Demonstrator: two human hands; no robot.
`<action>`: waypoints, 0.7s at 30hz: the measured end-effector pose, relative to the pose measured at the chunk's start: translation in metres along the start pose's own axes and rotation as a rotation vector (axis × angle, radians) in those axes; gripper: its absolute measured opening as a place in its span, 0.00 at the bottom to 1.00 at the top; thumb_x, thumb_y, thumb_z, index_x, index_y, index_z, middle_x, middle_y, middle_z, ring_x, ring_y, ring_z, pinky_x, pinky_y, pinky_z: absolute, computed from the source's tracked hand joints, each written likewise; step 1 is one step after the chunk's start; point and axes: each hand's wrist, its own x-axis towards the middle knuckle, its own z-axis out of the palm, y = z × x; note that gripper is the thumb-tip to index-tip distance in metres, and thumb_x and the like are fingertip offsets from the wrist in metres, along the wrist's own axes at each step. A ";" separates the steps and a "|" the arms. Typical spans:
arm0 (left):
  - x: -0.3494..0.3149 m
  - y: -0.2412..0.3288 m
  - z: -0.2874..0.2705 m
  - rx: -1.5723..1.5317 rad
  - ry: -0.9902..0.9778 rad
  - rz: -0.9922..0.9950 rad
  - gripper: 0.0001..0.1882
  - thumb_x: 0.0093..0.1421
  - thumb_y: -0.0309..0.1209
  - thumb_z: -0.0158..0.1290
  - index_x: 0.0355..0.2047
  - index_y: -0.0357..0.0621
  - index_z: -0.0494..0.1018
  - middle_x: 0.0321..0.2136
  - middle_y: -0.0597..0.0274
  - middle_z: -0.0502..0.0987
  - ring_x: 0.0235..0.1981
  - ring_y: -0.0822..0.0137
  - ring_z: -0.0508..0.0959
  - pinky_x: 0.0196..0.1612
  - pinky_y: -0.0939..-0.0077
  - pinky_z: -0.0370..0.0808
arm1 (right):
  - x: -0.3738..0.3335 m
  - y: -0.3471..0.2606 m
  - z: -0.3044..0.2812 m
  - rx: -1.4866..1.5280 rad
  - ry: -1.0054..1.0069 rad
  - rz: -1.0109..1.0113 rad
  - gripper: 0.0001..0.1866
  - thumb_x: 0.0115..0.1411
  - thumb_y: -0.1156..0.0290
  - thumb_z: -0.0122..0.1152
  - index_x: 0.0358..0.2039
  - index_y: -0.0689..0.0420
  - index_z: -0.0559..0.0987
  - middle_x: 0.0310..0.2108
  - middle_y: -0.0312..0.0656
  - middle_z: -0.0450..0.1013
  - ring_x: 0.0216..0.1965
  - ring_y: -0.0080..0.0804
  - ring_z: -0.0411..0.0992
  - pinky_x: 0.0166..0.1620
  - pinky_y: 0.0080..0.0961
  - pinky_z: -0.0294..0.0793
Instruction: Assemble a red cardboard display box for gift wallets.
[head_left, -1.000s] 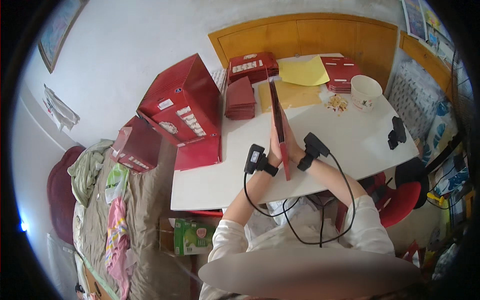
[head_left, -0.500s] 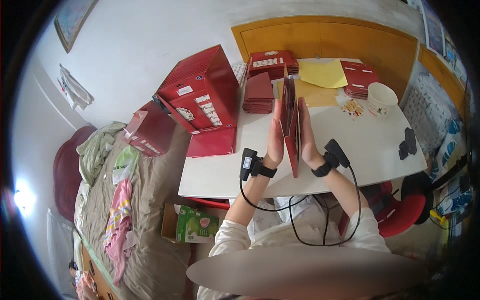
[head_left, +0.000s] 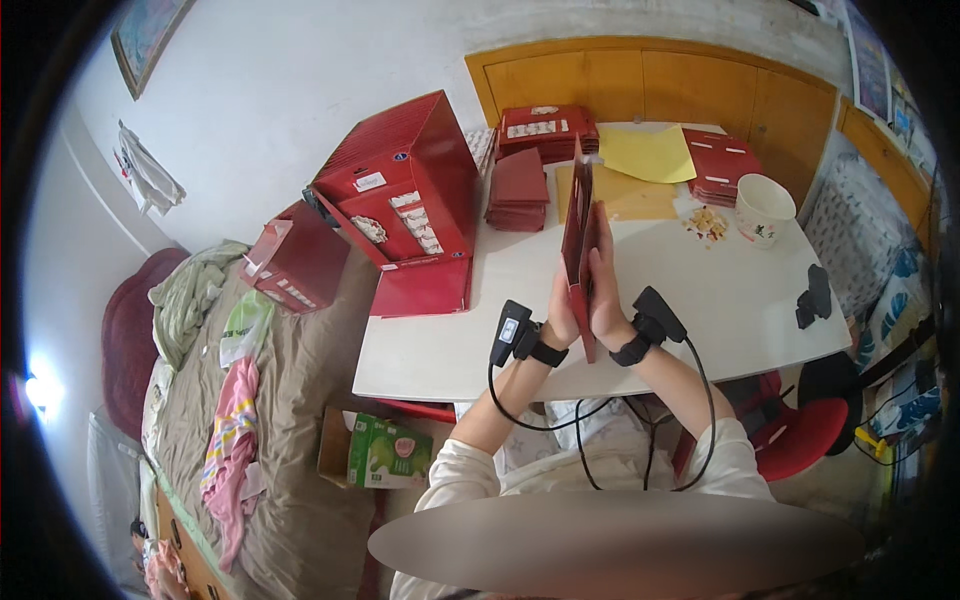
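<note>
Above the front part of the white table [head_left: 690, 290], a red folded cardboard piece [head_left: 577, 225] stands upright, nearly edge-on, with a narrow gap between its layers at the top. My left hand [head_left: 562, 312] presses its left side low down, and most of its fingers are hidden behind the board. Against the right side lies my right hand [head_left: 604, 290], palm inward and fingers pointing up. The board is squeezed between both palms.
Left on the table stands a big red carton [head_left: 420, 180] packed with cardboard pieces. Behind are red stacks [head_left: 517, 190], a yellow sheet [head_left: 648, 152] and another red pile [head_left: 722, 165]. A white paper tub [head_left: 764, 210] is at right, near dark scraps [head_left: 815, 297]. Cables hang from my wrist straps.
My hands have come closer together on the cardboard piece. My left hand has slid lower, its fingers now mostly behind the board, and my right palm has closed against it.
</note>
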 end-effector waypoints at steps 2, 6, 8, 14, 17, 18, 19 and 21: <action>-0.009 0.010 -0.003 -0.085 -0.022 -0.086 0.38 0.61 0.53 0.34 0.64 0.38 0.46 0.62 0.55 0.53 0.63 0.61 0.54 0.63 0.68 0.50 | 0.003 0.004 -0.001 -0.185 0.089 -0.034 0.35 0.66 0.62 0.40 0.65 0.63 0.38 0.67 0.50 0.37 0.67 0.38 0.38 0.66 0.29 0.36; -0.023 0.025 -0.002 0.338 -0.151 0.309 0.31 0.61 0.36 0.47 0.61 0.37 0.52 0.54 0.54 0.65 0.54 0.64 0.67 0.54 0.72 0.64 | 0.011 0.006 -0.020 -0.141 0.142 -0.073 0.42 0.59 0.72 0.55 0.64 0.63 0.39 0.64 0.52 0.42 0.64 0.37 0.44 0.65 0.31 0.41; -0.027 0.025 0.000 0.485 0.223 0.057 0.20 0.56 0.24 0.53 0.50 0.37 0.65 0.32 0.63 0.74 0.32 0.72 0.73 0.34 0.80 0.70 | 0.025 0.006 -0.035 -0.155 0.090 -0.045 0.42 0.59 0.72 0.56 0.64 0.64 0.39 0.64 0.52 0.42 0.64 0.37 0.43 0.65 0.31 0.42; -0.002 0.041 -0.044 0.335 0.308 0.164 0.04 0.59 0.24 0.52 0.34 0.39 0.68 0.24 0.72 0.72 0.25 0.81 0.70 0.26 0.87 0.65 | 0.054 0.002 -0.073 -0.456 0.197 -0.162 0.18 0.58 0.73 0.57 0.47 0.59 0.66 0.42 0.39 0.69 0.45 0.27 0.67 0.51 0.28 0.65; 0.013 0.049 -0.065 0.444 0.317 0.266 0.07 0.60 0.23 0.52 0.39 0.37 0.69 0.32 0.66 0.76 0.34 0.79 0.73 0.37 0.85 0.69 | 0.053 -0.003 -0.082 -0.292 0.210 -0.226 0.17 0.57 0.77 0.57 0.46 0.59 0.66 0.42 0.38 0.68 0.42 0.24 0.67 0.48 0.24 0.66; 0.016 0.049 -0.069 0.441 0.317 0.270 0.07 0.60 0.23 0.52 0.39 0.37 0.69 0.32 0.66 0.76 0.34 0.79 0.73 0.37 0.85 0.69 | 0.051 -0.003 -0.083 -0.277 0.201 -0.261 0.15 0.57 0.79 0.57 0.44 0.59 0.67 0.40 0.37 0.67 0.40 0.22 0.68 0.45 0.21 0.68; 0.019 0.049 -0.072 0.479 0.334 0.286 0.09 0.59 0.23 0.52 0.41 0.36 0.68 0.32 0.65 0.76 0.34 0.78 0.73 0.38 0.85 0.69 | 0.049 -0.004 -0.084 -0.277 0.193 -0.267 0.15 0.57 0.79 0.57 0.44 0.59 0.67 0.40 0.37 0.67 0.40 0.22 0.68 0.45 0.21 0.68; 0.022 0.046 -0.075 0.520 0.352 0.300 0.12 0.59 0.22 0.52 0.43 0.36 0.66 0.32 0.63 0.76 0.35 0.77 0.74 0.39 0.84 0.69 | 0.046 -0.006 -0.083 -0.222 0.147 -0.171 0.14 0.57 0.79 0.56 0.43 0.59 0.68 0.41 0.37 0.67 0.40 0.22 0.68 0.44 0.20 0.68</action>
